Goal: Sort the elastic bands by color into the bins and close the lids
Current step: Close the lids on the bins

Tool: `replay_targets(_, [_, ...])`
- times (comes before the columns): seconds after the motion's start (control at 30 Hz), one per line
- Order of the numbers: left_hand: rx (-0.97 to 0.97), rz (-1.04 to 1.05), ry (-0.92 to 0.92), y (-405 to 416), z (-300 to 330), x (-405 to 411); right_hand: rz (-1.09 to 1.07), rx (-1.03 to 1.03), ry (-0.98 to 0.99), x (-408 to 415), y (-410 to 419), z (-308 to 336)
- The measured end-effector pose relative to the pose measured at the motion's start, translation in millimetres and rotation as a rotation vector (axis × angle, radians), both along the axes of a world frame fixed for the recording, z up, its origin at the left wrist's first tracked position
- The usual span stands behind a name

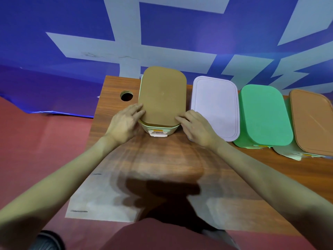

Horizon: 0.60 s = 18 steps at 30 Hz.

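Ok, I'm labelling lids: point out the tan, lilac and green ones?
tan lid (163,94), head view, centre of top.
lilac lid (215,107), head view, middle of top.
green lid (264,114), head view, middle of top.

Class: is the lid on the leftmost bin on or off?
On: the tan lid covers the bin, both hands at its near corners.
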<state>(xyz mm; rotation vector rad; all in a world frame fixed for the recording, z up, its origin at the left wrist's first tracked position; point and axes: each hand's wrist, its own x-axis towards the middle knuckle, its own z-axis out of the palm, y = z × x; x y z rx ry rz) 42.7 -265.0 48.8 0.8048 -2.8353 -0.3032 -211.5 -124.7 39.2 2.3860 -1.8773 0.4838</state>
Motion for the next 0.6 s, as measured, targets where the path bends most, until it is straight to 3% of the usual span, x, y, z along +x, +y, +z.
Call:
replay_targets(0.17, [0.094,0.112,0.131,2,-2,-4,-0.046,0.104,-0.086,1,-6,9])
replay_targets(0.33, [0.021,-0.061,-0.074,-9,-11,0,-0.082,0.329,-0.016,5,-16,8])
replay_targets(0.6, [0.064,-0.051,-0.061,-8,-21,3,-0.083,0.337,-0.025,8,-18,9])
